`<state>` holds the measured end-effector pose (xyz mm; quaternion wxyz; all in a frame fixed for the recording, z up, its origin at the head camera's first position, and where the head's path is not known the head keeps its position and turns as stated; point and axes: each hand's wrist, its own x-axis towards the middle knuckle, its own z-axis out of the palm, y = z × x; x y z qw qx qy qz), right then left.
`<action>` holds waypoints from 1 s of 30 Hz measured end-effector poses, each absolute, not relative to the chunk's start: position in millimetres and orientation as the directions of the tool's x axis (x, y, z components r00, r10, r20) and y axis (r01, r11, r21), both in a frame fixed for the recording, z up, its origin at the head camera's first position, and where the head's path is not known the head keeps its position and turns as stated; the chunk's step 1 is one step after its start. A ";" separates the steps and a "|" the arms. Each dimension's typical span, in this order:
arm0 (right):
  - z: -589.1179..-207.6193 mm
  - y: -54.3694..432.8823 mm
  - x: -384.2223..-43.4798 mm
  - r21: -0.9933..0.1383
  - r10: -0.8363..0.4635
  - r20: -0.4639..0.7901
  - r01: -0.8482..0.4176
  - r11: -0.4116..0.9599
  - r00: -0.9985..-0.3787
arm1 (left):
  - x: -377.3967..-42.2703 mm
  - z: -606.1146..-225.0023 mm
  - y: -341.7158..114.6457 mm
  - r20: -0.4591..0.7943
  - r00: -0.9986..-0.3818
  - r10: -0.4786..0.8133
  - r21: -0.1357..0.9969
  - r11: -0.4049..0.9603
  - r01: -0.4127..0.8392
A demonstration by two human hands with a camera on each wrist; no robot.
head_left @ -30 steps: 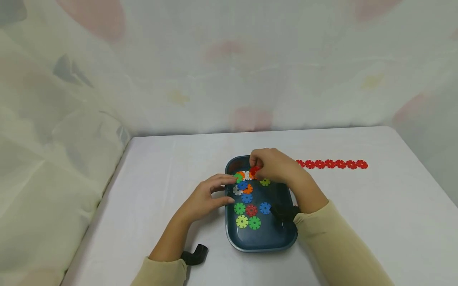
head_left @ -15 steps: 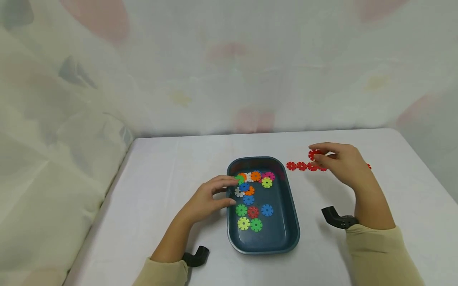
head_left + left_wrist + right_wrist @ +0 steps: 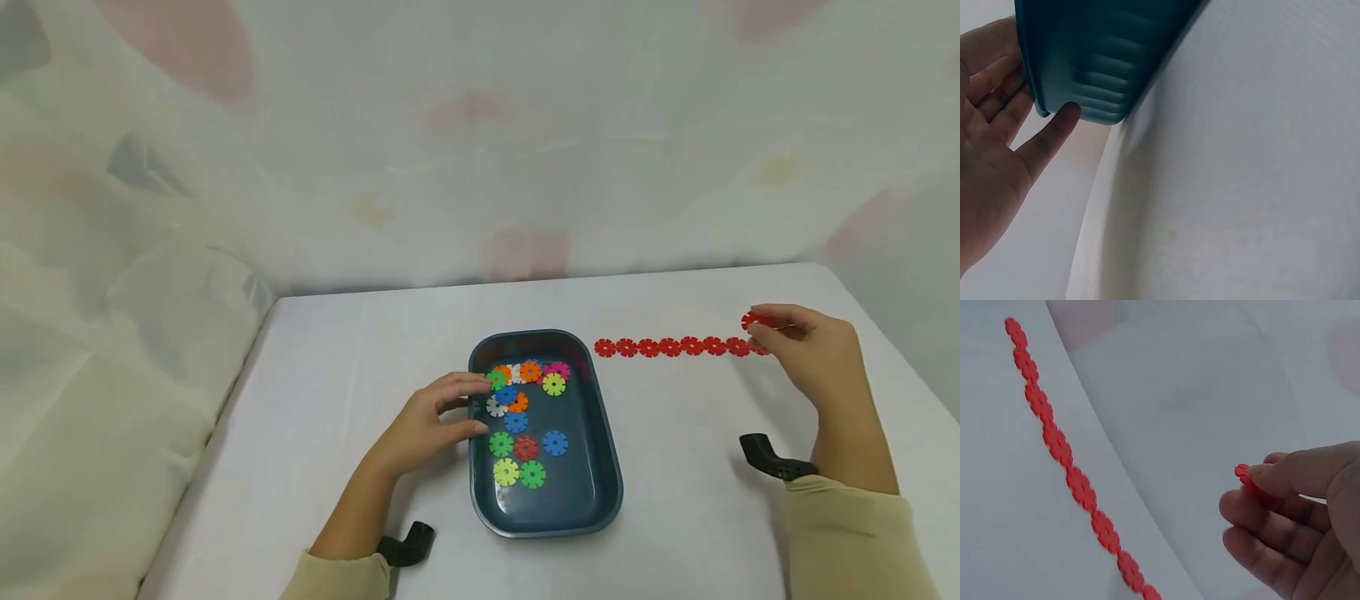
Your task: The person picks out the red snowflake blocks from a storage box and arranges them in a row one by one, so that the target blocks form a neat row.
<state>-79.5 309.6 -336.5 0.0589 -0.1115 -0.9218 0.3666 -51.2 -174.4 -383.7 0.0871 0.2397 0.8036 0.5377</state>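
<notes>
In the head view my right hand [image 3: 817,354] pinches a red notched disc [image 3: 752,320] between thumb and fingertips, just above the right end of a row of red notched discs [image 3: 670,347]. The right wrist view shows the pinched disc [image 3: 1242,470] partly covered by the thumb, apart from the row [image 3: 1080,487]. My left hand [image 3: 427,425] lies against the left side of a dark blue-green tray [image 3: 577,508], fingertips and thumb touching its rim. From the left wrist, the thumb touches the tray's outer wall [image 3: 1104,69], with the fingers extended.
Inside the tray lie several notched discs, among them a yellow one [image 3: 506,472], a blue one [image 3: 555,442] and a red one [image 3: 526,447]. The white table [image 3: 337,350] ends at the back against a patterned cloth [image 3: 420,208].
My right hand has taken a red disc from the tray and carried it rightward along the row to its right end. My left hand has stayed at the tray.
</notes>
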 end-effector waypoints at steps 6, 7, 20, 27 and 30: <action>-349.8 332.2 -82.5 -0.862 0.363 -0.045 0.220 0.456 -0.931 | -50.0 -384.1 -174.7 0.112 -0.874 0.472 0.904 0.317 0.287; -352.1 335.7 -83.1 -0.890 0.382 -0.070 0.231 0.394 -0.921 | -49.9 -384.1 -174.7 0.111 -0.876 0.470 0.903 0.320 0.286; -373.4 357.9 -88.0 -0.932 0.542 -0.328 0.358 -0.054 -0.773 | -49.6 -383.1 -174.1 0.104 -0.881 0.461 0.907 0.321 0.274; -379.3 363.0 -87.6 -0.906 0.551 -0.382 0.418 -0.065 -0.742 | -49.8 -383.0 -173.7 0.103 -0.880 0.464 0.908 0.317 0.273; -382.1 365.3 -87.2 -0.892 0.563 -0.385 0.451 -0.024 -0.731 | -49.8 -382.8 -173.0 0.097 -0.882 0.462 0.910 0.318 0.267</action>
